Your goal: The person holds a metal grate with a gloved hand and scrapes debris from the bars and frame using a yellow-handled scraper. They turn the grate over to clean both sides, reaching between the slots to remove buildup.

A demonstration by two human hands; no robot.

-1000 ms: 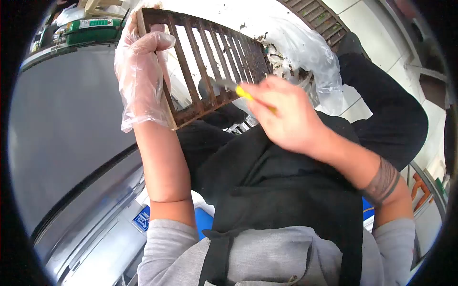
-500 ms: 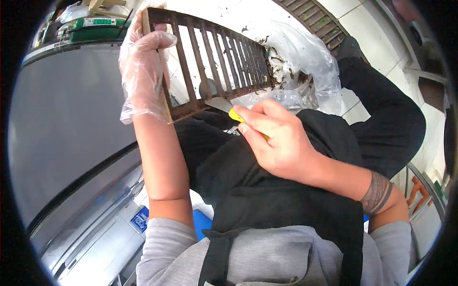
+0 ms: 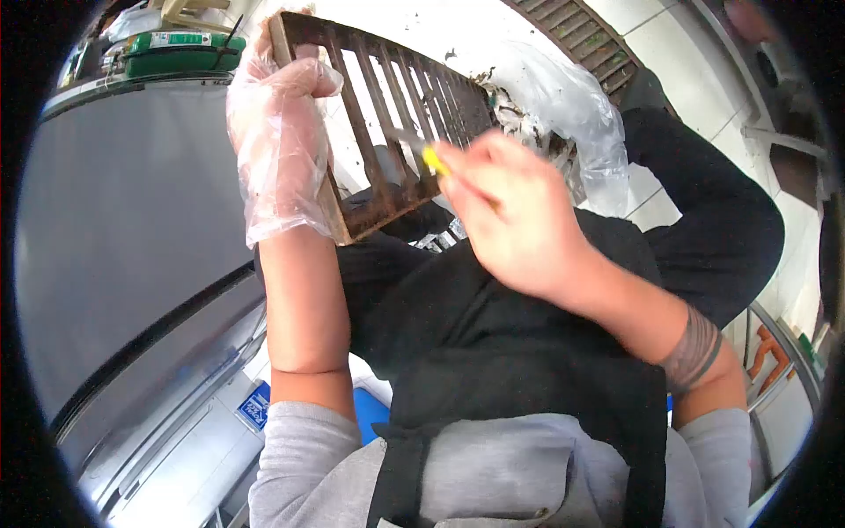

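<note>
My left hand (image 3: 280,141), in a loose clear plastic glove, grips the left edge of a rusty brown metal grate (image 3: 378,123) and holds it tilted up in front of me. My bare right hand (image 3: 519,211) is closed around a scraper with a yellow handle (image 3: 434,160). Its metal blade lies against the bars near the grate's lower middle. Below the grate, over my lap, a clear plastic bag (image 3: 572,106) holds dark bits of debris. I wear a black apron (image 3: 493,352) over a grey top.
A large grey metal surface (image 3: 114,229) fills the left side. A green crate (image 3: 176,53) sits at the top left. A second floor grate (image 3: 581,35) lies in the white tiled floor at the top. A blue item (image 3: 370,409) shows under my left arm.
My right hand drew the scraper down off the grate's lower edge, then pushed it back up onto the bars. The grate has tipped slightly and shifted a little to the right.
</note>
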